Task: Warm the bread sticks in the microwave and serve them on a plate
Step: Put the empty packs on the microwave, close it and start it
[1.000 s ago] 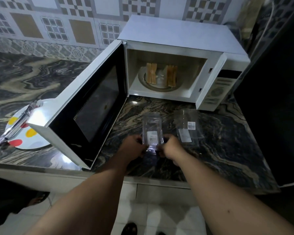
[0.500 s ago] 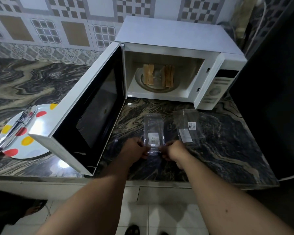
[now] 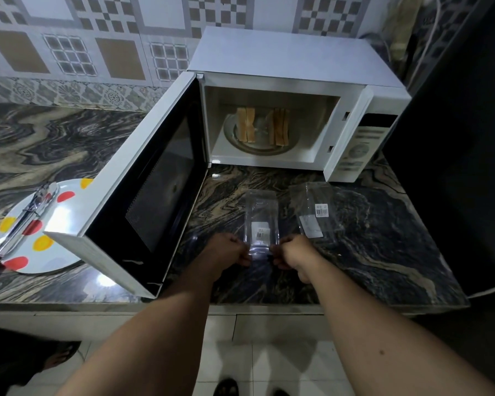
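Several bread sticks (image 3: 263,126) lie in two groups on the glass turntable (image 3: 293,144) inside the white microwave (image 3: 292,58), whose door (image 3: 143,201) hangs wide open to the left. On the counter in front lies a clear plastic package (image 3: 262,221) with a white label. My left hand (image 3: 229,250) and my right hand (image 3: 293,251) pinch its near end from either side. The white plate (image 3: 60,247) with red and yellow dots sits at the far left, partly hidden behind the door.
A second clear package (image 3: 315,210) with a barcode label lies right of the first. Metal tongs (image 3: 20,224) rest across the plate. The dark marbled counter (image 3: 383,252) ends at a front edge near me. A dark appliance wall (image 3: 469,138) stands at the right.
My hands and the clear package have barely shifted on the counter. The view has drifted slightly, so the plate shows more.
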